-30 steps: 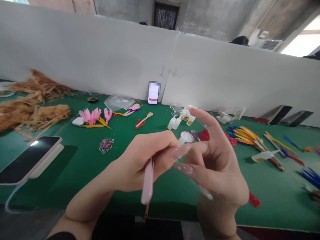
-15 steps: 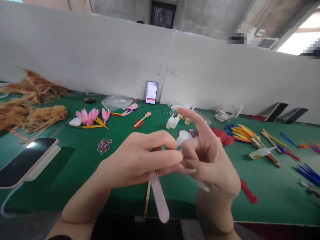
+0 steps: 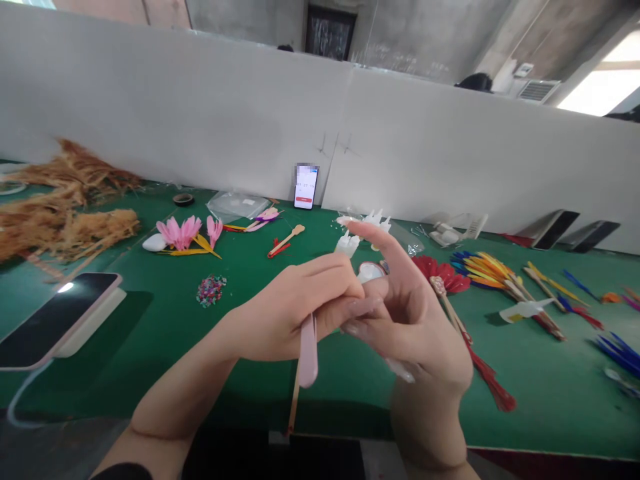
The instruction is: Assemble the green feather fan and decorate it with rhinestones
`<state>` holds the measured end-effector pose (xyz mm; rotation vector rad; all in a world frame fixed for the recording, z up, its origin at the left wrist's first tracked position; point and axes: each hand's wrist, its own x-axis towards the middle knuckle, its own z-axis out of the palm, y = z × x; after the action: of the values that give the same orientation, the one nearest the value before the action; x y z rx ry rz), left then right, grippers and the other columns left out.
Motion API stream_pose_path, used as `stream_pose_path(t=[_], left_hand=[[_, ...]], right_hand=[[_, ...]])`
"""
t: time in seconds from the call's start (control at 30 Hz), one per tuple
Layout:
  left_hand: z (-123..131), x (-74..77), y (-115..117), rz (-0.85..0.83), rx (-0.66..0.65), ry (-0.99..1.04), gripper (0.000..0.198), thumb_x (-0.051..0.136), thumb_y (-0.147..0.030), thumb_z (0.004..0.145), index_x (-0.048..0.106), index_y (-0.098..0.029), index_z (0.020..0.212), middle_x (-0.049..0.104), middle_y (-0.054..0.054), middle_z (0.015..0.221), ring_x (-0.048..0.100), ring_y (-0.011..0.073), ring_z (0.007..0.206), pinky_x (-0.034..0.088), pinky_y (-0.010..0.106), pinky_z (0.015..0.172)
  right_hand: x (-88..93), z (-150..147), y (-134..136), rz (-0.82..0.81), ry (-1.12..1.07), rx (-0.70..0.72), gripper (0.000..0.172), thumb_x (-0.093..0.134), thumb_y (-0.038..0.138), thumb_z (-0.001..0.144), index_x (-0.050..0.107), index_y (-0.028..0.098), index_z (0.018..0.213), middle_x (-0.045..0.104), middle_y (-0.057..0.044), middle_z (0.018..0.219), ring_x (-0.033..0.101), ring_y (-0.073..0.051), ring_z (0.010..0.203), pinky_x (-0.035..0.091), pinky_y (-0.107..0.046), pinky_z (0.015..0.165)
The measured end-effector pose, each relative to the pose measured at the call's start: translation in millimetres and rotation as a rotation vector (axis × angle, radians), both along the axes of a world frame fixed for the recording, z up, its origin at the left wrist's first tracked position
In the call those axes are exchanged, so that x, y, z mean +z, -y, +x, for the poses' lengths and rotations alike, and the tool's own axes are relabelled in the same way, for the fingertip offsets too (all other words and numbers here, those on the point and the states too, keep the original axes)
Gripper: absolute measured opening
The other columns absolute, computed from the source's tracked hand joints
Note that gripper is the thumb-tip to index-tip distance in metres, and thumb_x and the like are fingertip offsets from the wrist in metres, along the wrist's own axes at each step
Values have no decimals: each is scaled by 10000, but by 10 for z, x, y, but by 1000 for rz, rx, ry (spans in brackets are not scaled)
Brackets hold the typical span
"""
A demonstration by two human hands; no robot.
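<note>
My left hand (image 3: 295, 310) is closed around a pale pink flat stick (image 3: 308, 352) that hangs down from its fingers, over the near part of the green table (image 3: 165, 313). My right hand (image 3: 415, 313) meets it fingertip to fingertip, index finger stretched up, the other fingers curled; a pale translucent piece (image 3: 403, 370) shows under its palm. A thin wooden stick (image 3: 295, 400) lies on the table below the hands. A small white cup (image 3: 371, 271) shows just behind the fingers.
A phone (image 3: 55, 320) on a white block lies at the left. Straw fibres (image 3: 65, 207), pink feather flowers (image 3: 183, 233), beads (image 3: 212, 290), small glue bottles (image 3: 347, 243), a red feather fan (image 3: 445, 275) and coloured feather sticks (image 3: 505, 277) are spread about. A white partition (image 3: 200, 120) with a propped phone (image 3: 305, 187) backs the table.
The pink stick in my left hand swung from pointing down-right back to hanging nearly straight down. My right hand stayed against the left fingertips with its index finger still raised.
</note>
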<state>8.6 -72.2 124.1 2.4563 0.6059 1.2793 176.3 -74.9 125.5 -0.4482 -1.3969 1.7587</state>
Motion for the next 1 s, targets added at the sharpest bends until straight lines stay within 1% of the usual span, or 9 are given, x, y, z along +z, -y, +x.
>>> stream_pose_path(t=[0.1,0.2,0.37,0.47,0.6,0.7,0.87,0.93,1.0], left_hand=[[5,2,-61,8,-13,100,216,508,-137,939,476,-179,729,476,-23,658,445,91,627,413,193,570],[-17,22,-57,-2,19,136,231,533,-129,920,473,-184,703,477,-26,634,433,88,592,394,202,529],[-2,38,50,-144,10,132,239,519,-139,928,482,-176,695,504,-26,642,444,68,568,376,186,494],[64,21,94,-235,7,266,257,508,-145,939,475,-173,686,471,-43,623,426,46,522,366,169,469],[152,-22,96,-265,49,428,256,524,-179,945,473,-173,694,431,-53,614,387,39,494,346,175,447],[188,-59,90,-282,57,501,263,491,-201,969,481,-176,707,423,-50,608,365,40,479,322,180,421],[208,-146,114,-395,-45,619,250,442,-220,994,487,-187,750,331,-62,570,296,35,426,241,156,344],[208,-175,132,-421,-69,668,246,419,-240,1005,487,-194,773,324,-63,558,288,39,421,235,148,334],[205,-181,148,-406,-55,685,244,403,-258,1013,492,-197,793,333,-64,556,298,35,418,244,143,337]], right_hand=[[26,41,37,1,38,1,752,688,36,748,401,355,1366,378,161,446,320,-47,346,373,-187,408],[51,79,56,9,47,-24,746,719,79,760,395,372,1364,390,161,442,315,-37,300,322,-164,353],[74,86,68,40,59,-177,639,713,169,803,426,371,1337,408,153,436,309,-41,259,292,-165,293],[75,37,104,75,54,-284,585,690,192,838,433,379,1329,436,144,434,315,-39,263,278,-163,291],[64,-63,159,96,60,-394,529,684,217,853,457,383,1302,431,136,417,319,-57,271,289,-183,286],[48,-116,175,110,66,-402,511,678,225,857,465,379,1295,420,130,417,314,-72,276,296,-205,275],[16,-149,169,147,67,-408,490,662,225,873,463,384,1292,424,126,436,336,-69,276,304,-197,265],[-2,-152,165,176,67,-413,483,645,228,887,455,387,1301,427,125,443,344,-67,272,308,-190,257],[-23,-149,161,210,63,-426,490,627,227,898,441,389,1321,426,126,449,348,-66,271,314,-184,250]])
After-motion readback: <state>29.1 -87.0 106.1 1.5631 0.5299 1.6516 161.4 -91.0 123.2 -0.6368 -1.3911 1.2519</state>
